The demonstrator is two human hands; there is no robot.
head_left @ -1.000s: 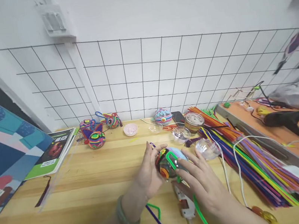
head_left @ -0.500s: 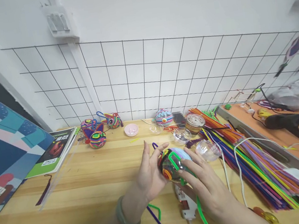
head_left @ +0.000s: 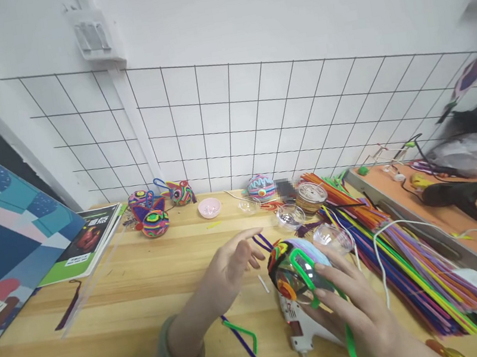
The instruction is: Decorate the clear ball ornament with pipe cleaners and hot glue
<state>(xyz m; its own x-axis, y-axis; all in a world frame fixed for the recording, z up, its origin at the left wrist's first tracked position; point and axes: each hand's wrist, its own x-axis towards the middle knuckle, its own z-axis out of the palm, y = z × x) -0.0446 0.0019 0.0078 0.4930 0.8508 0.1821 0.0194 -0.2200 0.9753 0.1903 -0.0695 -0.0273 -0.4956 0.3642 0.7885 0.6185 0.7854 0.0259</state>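
My right hand (head_left: 352,299) grips a clear plastic ball (head_left: 297,278), partly covered in coloured pipe cleaners. A bent green pipe cleaner (head_left: 302,268) lies against its clear side, and its long tail hangs below my fingers. An orange coil (head_left: 286,290) sits low on the ball, and a purple loop (head_left: 263,241) sticks up from its top. Left of the ball, apart from it, my left hand (head_left: 228,270) is loosely bent with nothing seen in it; some fingertips are hidden. Beneath the ball lies a white glue gun (head_left: 300,325).
Purple and green pipe cleaner pieces (head_left: 247,346) lie in front. Bundled pipe cleaners (head_left: 416,271) and a white cable (head_left: 381,264) occupy the right. Behind are clear half-shells (head_left: 290,216), a pink dish (head_left: 209,208), a spool (head_left: 311,196) and finished colourful ornaments (head_left: 155,222). Magazines (head_left: 86,245) lie left.
My left hand has come off the ball and drawn back to the left. My right hand has shifted the ball slightly right and towards me. A small white strip now shows on the table.
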